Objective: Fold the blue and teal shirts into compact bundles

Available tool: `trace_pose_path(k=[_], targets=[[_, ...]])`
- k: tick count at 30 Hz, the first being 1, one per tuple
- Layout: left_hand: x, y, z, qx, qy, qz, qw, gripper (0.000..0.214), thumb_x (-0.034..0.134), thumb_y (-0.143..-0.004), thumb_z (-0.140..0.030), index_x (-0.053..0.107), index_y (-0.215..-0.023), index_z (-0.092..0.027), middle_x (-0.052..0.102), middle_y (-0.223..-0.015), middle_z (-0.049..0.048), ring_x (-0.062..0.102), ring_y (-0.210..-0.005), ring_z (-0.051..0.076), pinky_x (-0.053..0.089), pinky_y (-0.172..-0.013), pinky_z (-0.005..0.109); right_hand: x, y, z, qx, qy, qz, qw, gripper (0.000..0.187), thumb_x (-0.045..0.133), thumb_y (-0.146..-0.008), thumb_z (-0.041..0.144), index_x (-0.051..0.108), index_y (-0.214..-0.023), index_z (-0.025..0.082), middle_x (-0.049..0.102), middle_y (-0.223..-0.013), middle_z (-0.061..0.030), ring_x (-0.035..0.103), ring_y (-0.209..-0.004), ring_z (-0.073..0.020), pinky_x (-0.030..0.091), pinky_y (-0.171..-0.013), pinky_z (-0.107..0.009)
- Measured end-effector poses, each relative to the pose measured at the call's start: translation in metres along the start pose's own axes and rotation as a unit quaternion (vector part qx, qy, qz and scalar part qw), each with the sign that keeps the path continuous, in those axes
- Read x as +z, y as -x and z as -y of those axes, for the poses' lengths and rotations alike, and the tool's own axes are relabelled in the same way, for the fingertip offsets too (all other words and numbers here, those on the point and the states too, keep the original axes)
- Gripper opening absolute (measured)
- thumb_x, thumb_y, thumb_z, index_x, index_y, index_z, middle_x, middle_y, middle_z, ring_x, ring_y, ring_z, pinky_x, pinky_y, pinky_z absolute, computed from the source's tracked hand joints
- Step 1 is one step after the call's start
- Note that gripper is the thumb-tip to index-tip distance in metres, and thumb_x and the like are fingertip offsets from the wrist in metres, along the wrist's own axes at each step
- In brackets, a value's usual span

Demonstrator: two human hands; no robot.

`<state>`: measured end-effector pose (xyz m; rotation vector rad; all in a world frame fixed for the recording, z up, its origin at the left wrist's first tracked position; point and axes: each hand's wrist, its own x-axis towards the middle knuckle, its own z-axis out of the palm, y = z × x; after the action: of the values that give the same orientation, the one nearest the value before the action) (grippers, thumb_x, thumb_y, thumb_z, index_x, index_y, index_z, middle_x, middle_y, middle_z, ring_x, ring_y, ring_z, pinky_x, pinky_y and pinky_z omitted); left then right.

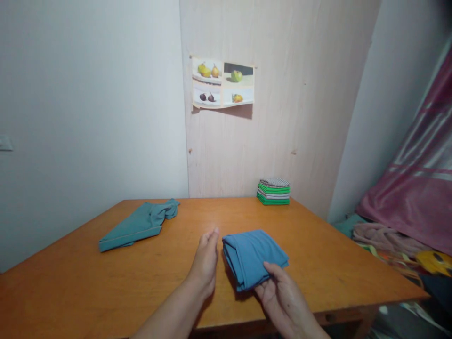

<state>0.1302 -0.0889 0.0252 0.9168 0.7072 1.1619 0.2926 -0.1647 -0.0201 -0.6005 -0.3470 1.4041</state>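
Observation:
A folded blue garment (252,256) is in my right hand (282,294), thumb on top and fingers underneath at its near right edge. The bundle is tilted slightly over the table, its folded layers showing on the left side. My left hand (206,261) stands on edge just left of the garment, apart from it, fingers stretched forward and nothing in them. Part of those fingers is hidden behind the thumb side. Farther left on the table lies a teal garment (137,223), partly folded, with a bunched end at the back.
At the back right of the wooden table (197,214) sits a neat stack of folded cloths (273,192), green, white and striped. Fruit pictures (222,82) hang on the wall. Beyond the right edge are a pink curtain (406,188) and a heap of fabrics (388,240).

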Motion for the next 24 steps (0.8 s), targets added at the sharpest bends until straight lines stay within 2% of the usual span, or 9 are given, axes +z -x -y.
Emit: trace_pose_path(k=[3,5,6,10,13,19,24], targets=[[0.002,0.004,0.005,-0.11,0.089,0.079,0.987,0.067,0.052,-0.085,-0.073,0.058,-0.119,-0.016,0.069,-0.119,0.0155,0.063,-0.116,0.028,0.048,-0.096,0.04,0.002,0.0,0.004,0.009,-0.005,0.014,1.0,0.052,0.066,-0.083,0.021,0.053,-0.133,0.02,0.075,-0.113,-0.0076,0.07,-0.105,-0.024,0.055,-0.097,-0.042],[0.008,0.008,0.006,-0.141,0.121,0.13,0.974,0.072,0.05,-0.084,-0.076,0.061,-0.118,-0.014,0.072,-0.113,0.0163,0.067,-0.109,0.03,0.051,-0.092,0.041,0.001,0.0,0.005,0.013,0.005,0.017,1.0,0.052,0.067,-0.083,0.021,0.053,-0.133,0.019,0.075,-0.113,-0.0087,0.069,-0.108,-0.0256,0.055,-0.096,-0.043],[0.011,0.009,0.006,-0.144,0.125,0.135,0.972,0.07,0.053,-0.084,-0.074,0.062,-0.118,-0.013,0.073,-0.111,0.0166,0.069,-0.106,0.03,0.052,-0.092,0.042,0.0,0.0,0.005,0.014,0.011,0.015,1.0,0.053,0.067,-0.082,0.021,0.053,-0.134,0.018,0.075,-0.113,-0.0089,0.069,-0.108,-0.0262,0.055,-0.096,-0.043],[0.018,0.008,0.009,-0.118,0.106,0.055,0.986,0.047,0.075,-0.082,-0.042,0.062,-0.116,-0.013,0.075,-0.103,0.0147,0.072,-0.09,0.026,0.056,-0.087,0.042,-0.003,0.001,0.005,0.011,0.032,-0.003,0.999,0.059,0.07,-0.081,0.024,0.052,-0.136,0.018,0.075,-0.114,-0.0103,0.07,-0.105,-0.0276,0.056,-0.092,-0.045],[0.018,0.003,0.014,-0.105,0.108,0.023,0.988,0.038,0.075,-0.079,-0.024,0.061,-0.112,-0.013,0.075,-0.098,0.0135,0.072,-0.081,0.023,0.058,-0.082,0.041,0.001,0.006,0.005,0.001,0.034,0.0,0.999,0.063,0.074,-0.082,0.029,0.049,-0.139,0.02,0.072,-0.121,-0.0115,0.069,-0.108,-0.0282,0.056,-0.092,-0.045],[0.017,-0.002,0.016,-0.097,0.105,0.023,0.989,0.032,0.072,-0.078,-0.016,0.059,-0.107,-0.014,0.073,-0.091,0.0114,0.069,-0.073,0.02,0.059,-0.074,0.037,0.008,0.013,0.004,-0.016,0.052,0.016,0.998,0.078,0.081,-0.075,0.022,0.044,-0.143,0.026,0.069,-0.126,-0.0095,0.069,-0.107,-0.0275,0.055,-0.091,-0.043],[0.017,-0.001,0.014,-0.087,0.085,0.027,0.992,0.033,0.072,-0.076,-0.013,0.058,-0.106,-0.014,0.073,-0.091,0.01,0.068,-0.072,0.019,0.058,-0.071,0.035,0.002,0.01,0.003,-0.017,0.057,0.002,0.998,0.077,0.079,-0.076,0.02,0.042,-0.143,0.026,0.071,-0.123,-0.0099,0.071,-0.102,-0.0262,0.055,-0.089,-0.043]])
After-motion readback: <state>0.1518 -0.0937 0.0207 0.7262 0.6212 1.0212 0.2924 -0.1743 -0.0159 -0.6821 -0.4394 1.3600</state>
